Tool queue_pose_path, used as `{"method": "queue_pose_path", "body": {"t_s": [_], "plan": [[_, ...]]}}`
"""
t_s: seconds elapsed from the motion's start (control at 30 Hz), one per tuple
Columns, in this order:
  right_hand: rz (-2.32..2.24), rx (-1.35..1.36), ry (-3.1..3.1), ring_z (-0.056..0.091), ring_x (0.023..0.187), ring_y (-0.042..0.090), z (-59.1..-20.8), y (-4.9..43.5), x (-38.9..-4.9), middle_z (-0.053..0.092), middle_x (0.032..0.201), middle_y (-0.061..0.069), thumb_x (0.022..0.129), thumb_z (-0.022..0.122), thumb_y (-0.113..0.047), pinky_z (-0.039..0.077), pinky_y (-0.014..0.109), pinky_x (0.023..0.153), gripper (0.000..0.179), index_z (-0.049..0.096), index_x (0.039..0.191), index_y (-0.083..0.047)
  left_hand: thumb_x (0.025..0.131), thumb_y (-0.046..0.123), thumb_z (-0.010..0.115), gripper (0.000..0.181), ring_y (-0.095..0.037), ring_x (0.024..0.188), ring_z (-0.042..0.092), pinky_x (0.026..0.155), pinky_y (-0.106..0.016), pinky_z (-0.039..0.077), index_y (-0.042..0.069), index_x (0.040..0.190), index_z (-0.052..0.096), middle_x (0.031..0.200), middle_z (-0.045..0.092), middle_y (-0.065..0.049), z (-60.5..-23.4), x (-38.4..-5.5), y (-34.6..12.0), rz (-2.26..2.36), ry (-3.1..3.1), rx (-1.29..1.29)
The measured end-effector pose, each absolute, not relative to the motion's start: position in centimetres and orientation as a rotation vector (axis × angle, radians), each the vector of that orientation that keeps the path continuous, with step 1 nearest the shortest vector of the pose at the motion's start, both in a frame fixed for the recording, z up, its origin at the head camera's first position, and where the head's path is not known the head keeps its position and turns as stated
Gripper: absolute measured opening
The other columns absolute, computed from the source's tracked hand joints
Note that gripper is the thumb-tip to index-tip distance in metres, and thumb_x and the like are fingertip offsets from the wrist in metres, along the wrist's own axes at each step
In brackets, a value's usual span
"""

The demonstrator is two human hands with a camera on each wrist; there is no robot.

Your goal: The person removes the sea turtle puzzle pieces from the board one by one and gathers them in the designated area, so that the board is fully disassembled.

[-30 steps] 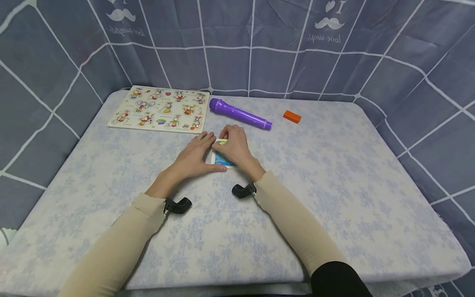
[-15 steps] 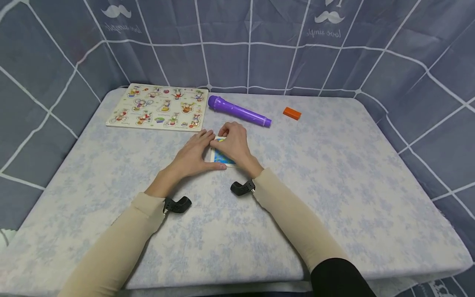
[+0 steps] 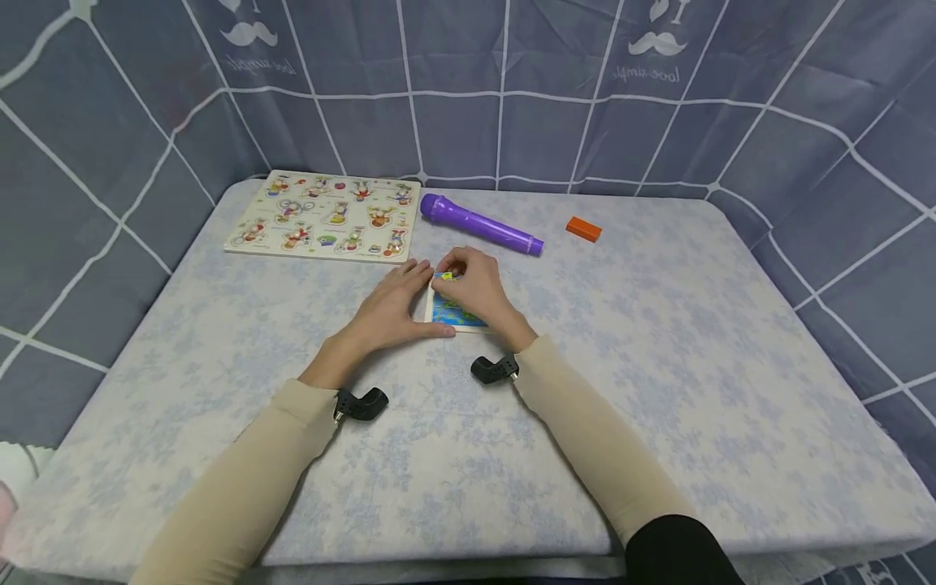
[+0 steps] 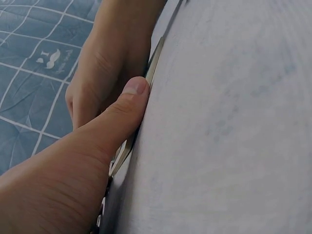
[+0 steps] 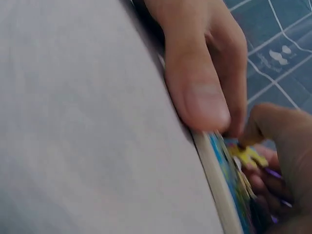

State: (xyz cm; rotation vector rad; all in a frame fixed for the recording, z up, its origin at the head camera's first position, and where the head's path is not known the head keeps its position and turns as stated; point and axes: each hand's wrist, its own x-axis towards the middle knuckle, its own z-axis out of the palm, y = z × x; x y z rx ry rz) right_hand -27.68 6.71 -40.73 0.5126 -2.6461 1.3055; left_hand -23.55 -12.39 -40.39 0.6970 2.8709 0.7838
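Note:
A small jigsaw puzzle board (image 3: pixel 455 315) with a blue picture and a pale rim lies on the cloth between both hands. My left hand (image 3: pixel 391 310) rests around its left side, thumb straight along the near edge and fingers extended toward the far left corner. Over the board, my right hand (image 3: pixel 478 286) pinches a small yellow puzzle piece (image 5: pixel 249 157) near the far left corner. The right hand covers much of the picture. In the left wrist view, the left thumb (image 4: pixel 129 100) touches the board's edge; whether the yellow piece sits in the board cannot be told.
Behind the left hand lies a large cream picture board (image 3: pixel 322 215) with cartoon figures. A purple toy microphone (image 3: pixel 483 226) lies beyond the right hand, and an orange block (image 3: pixel 584 229) is farther right. A grey checked curtain (image 3: pixel 461 134) encloses the table.
The head view has shifted slightly. My right thumb has moved a little rightward over the small board, showing more of its blue picture. My left hand keeps its place.

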Motion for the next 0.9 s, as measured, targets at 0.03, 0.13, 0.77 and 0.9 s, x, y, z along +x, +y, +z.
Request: {"method": "queue_pose_path", "body": {"t_s": [0.03, 0.13, 0.77, 0.9], "plan": [[1.339, 0.518, -2.652, 0.064, 0.086, 0.018, -40.6, 7.1, -27.7, 0.073, 0.093, 0.005, 0.086, 0.078, -0.014, 0.053, 0.028, 0.080, 0.011, 0.078, 0.097, -0.009, 0.083, 0.066, 0.081, 0.115, -0.031, 0.165, 0.008, 0.133, -0.060, 0.015, 0.008, 0.167, 0.028, 0.176, 0.021, -0.009, -40.4, -23.6, -12.2, 0.784, 2.865, 0.698], [1.433, 0.526, -2.652, 0.066, 0.086, 0.018, -40.3, 8.0, -27.8, 0.076, 0.093, 0.007, 0.092, 0.077, -0.013, 0.055, 0.028, 0.081, 0.008, 0.079, 0.099, -0.009, 0.082, 0.067, 0.081, 0.115, -0.032, 0.165, 0.008, 0.134, -0.060, 0.014, 0.008, 0.167, 0.029, 0.176, 0.021, -0.010, -40.4, -23.6, -11.9, 0.784, 2.860, 0.699], [1.440, 0.371, -2.693, 0.072, 0.092, 0.020, -39.1, 17.4, -27.3, 0.079, 0.108, 0.013, 0.102, 0.073, -0.019, 0.055, 0.027, 0.081, 0.018, 0.079, 0.112, -0.005, 0.080, 0.066, 0.083, 0.118, -0.034, 0.165, 0.009, 0.133, -0.060, 0.015, 0.006, 0.167, 0.029, 0.176, 0.021, -0.011, -40.4, -23.4, -12.1, 0.740, 2.882, 0.667], [1.281, 0.403, -2.688, 0.069, 0.088, 0.021, -40.3, 18.2, -27.7, 0.079, 0.103, 0.012, 0.102, 0.073, -0.019, 0.053, 0.027, 0.079, 0.016, 0.079, 0.110, -0.006, 0.081, 0.065, 0.083, 0.117, -0.034, 0.165, 0.009, 0.133, -0.059, 0.014, 0.006, 0.167, 0.029, 0.176, 0.021, -0.011, -40.2, -23.4, -12.1, 0.743, 2.882, 0.674]]}}
